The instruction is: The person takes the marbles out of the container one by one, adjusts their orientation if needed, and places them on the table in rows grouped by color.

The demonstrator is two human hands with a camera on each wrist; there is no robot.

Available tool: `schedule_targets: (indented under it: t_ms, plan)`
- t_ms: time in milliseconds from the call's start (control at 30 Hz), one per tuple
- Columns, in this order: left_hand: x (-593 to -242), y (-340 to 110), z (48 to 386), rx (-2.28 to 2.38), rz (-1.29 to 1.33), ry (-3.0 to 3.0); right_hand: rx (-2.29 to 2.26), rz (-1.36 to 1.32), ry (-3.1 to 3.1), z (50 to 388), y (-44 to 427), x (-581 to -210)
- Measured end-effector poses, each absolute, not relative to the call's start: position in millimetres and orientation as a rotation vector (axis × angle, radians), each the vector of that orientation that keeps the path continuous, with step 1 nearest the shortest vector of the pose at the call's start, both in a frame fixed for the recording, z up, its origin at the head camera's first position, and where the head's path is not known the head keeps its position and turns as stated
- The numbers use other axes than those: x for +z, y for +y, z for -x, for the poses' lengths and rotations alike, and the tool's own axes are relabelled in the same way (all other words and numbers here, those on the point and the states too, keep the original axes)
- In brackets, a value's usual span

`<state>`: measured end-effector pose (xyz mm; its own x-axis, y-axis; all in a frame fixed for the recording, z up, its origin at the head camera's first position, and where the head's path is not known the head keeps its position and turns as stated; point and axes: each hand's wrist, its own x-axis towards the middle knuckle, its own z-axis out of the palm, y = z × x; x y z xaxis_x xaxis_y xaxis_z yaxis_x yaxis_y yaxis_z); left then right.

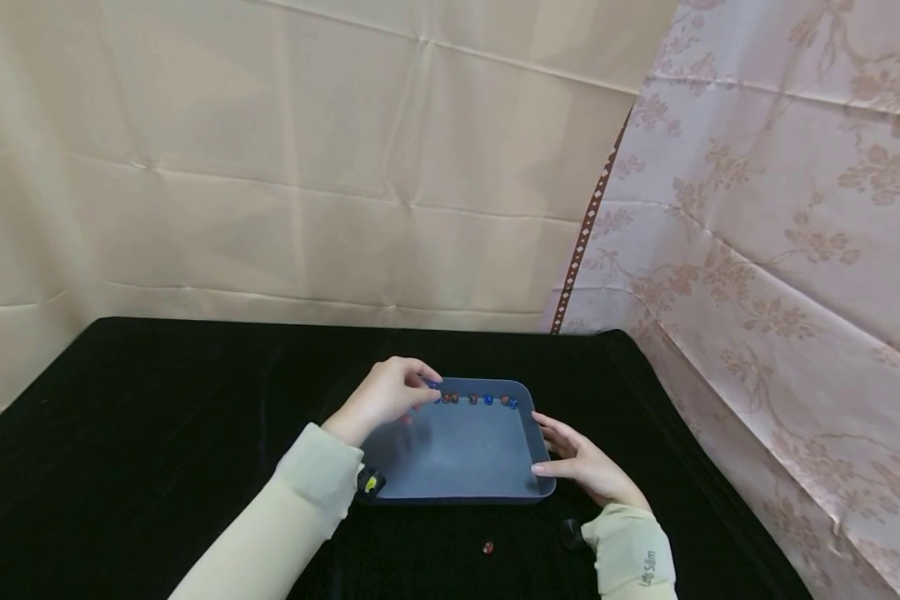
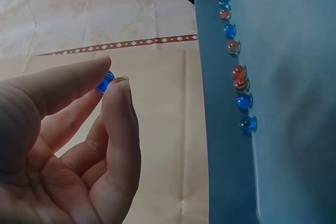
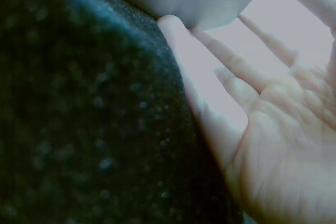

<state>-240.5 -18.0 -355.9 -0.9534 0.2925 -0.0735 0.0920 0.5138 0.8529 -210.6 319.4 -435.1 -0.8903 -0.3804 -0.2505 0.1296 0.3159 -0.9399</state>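
Between thumb and index finger, my left hand (image 1: 385, 398) pinches a blue glass marble (image 2: 105, 82). It hovers over the far left part of a blue-grey rectangular tray (image 1: 450, 467). Inside the tray, several marbles lie in a loose row along its far wall, among them a blue marble (image 1: 488, 400) and an orange-red marble (image 2: 239, 72). My right hand (image 1: 588, 468) rests against the tray's right side, thumb and fingers spread and fairly straight. In the right wrist view the thumb tip touches the tray's underside corner.
A single reddish marble (image 1: 487, 547) lies on the black cloth (image 1: 195, 433) in front of the tray. Behind the table hangs a beige curtain (image 1: 307, 167); a floral curtain (image 1: 795, 208) hangs on the right.
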Motion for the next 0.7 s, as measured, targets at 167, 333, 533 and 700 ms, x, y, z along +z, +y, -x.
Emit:
schedule_targets:
  t_ms: [167,333,533,700]
  plan:
    - [-354.5,-17.7,235.6,1.421,-0.355,2.556,-1.601,0.224,2.154,210.5,319.7,-435.1]
    - [-354.3,-17.2,230.6,1.452,-0.397,2.528,-1.601,0.230,2.158,210.4,319.8,-435.1]
    - [-353.4,-17.3,223.6,1.484,-0.417,2.491,-1.597,0.236,2.165,210.7,319.8,-435.7]
    - [-355.0,-16.5,218.4,1.490,-0.413,2.481,-1.593,0.232,2.165,210.9,320.4,-436.3]
